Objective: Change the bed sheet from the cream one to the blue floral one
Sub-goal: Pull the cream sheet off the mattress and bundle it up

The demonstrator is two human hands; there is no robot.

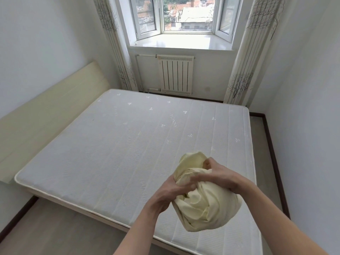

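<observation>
Bare white quilted mattress (pixel 117 144) fills the centre of the frame, with no sheet on it; small embroidered sprigs and faint lettering are scattered over its top. It sits on a pale wooden bed frame (pixel 77 210), whose edge shows along the lower left side of the mattress. Cream padded headboard (pixel 46 115) stands against the wall at the left of the frame.

Upper centre: white-framed bay window (pixel 185 15) with a glossy white sill, rooftops visible through the glass. Below the sill, a white ribbed radiator (pixel 175 75). White curtains printed with dark bare trees (pixel 244 52) hang at either side of the window.

Lower right of centre: crumpled cream bed sheet (pixel 204 199), bunched into a loose ball, held in the air above the near part of the mattress. It does not appear to touch the mattress surface.

Left hand (pixel 171 190) grips the left side of the bundle, fingers curled into the folds; fingertips are motion-blurred. Right hand (pixel 220 173) comes over the top right of the bundle, fingers curled and dug into the cloth. Both forearms enter from the bottom edge of the frame.
</observation>
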